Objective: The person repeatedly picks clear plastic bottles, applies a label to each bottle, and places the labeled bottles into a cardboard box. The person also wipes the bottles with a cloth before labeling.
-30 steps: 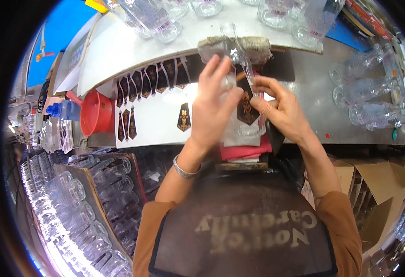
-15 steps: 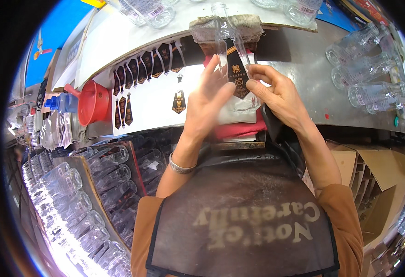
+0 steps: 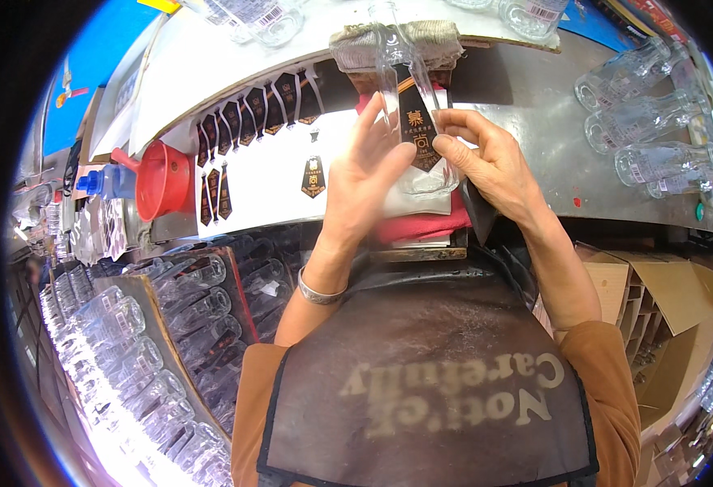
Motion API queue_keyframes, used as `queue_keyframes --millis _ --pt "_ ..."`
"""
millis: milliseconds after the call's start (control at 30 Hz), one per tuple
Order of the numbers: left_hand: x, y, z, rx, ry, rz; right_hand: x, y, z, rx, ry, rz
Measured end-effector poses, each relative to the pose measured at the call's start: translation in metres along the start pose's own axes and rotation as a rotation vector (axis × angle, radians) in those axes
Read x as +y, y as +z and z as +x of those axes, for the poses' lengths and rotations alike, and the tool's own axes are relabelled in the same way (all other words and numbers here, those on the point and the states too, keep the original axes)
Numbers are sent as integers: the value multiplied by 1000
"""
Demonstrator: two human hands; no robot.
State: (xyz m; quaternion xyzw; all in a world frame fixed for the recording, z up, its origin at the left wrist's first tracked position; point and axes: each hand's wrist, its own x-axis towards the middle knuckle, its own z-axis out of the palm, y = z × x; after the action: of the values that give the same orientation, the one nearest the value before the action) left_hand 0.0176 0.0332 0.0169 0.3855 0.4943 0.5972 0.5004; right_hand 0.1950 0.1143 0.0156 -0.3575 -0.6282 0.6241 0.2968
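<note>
A clear glass bottle [image 3: 438, 180] lies in front of me, its neck pointing away over a cloth-wrapped rest [image 3: 355, 50]. On its upper face sits a black, tie-shaped label [image 3: 418, 122] with gold print. My left hand [image 3: 355, 174], slightly blurred, cups the bottle's left side, its thumb at the label's lower left edge. From the right, my right hand [image 3: 494, 166] grips the bottle, thumb by the label's right edge and fingers curled along the glass. Pink cloth [image 3: 425, 226] shows beneath the bottle's base.
Rows of similar black labels [image 3: 252, 115] lie on a white sheet [image 3: 267, 183] at left, near a red funnel [image 3: 164, 180]. More bottles [image 3: 657, 126] lie at the right; several fill racks [image 3: 141, 357] at lower left. An open cardboard box [image 3: 677, 304] stands at lower right.
Both hands stay at the bottle with only slight shifts. My right thumb has moved a little on the glass beside the label. The scene has slid slightly in view.
</note>
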Motion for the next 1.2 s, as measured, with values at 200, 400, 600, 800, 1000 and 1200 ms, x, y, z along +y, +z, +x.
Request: queue_keyframes --millis 200,400,600,800,1000,1200 --pt "2 1 0 5 -6 10 -4 0 0 -7 28 6" --pt "1 1 -1 16 30 39 5 -17 8 28 70 147" --pt "4 4 2 11 15 68 29 -64 44 389 166 484" --pt "5 7 -2 -4 33 64 -60 -23 57 -62 -544 -425" --pt "4 9 -2 64 28 107 -88 -23 86 -109 -737 -634" --pt "2 -1 -1 4 -32 6 -66 -18 64 -13 -991 -734"
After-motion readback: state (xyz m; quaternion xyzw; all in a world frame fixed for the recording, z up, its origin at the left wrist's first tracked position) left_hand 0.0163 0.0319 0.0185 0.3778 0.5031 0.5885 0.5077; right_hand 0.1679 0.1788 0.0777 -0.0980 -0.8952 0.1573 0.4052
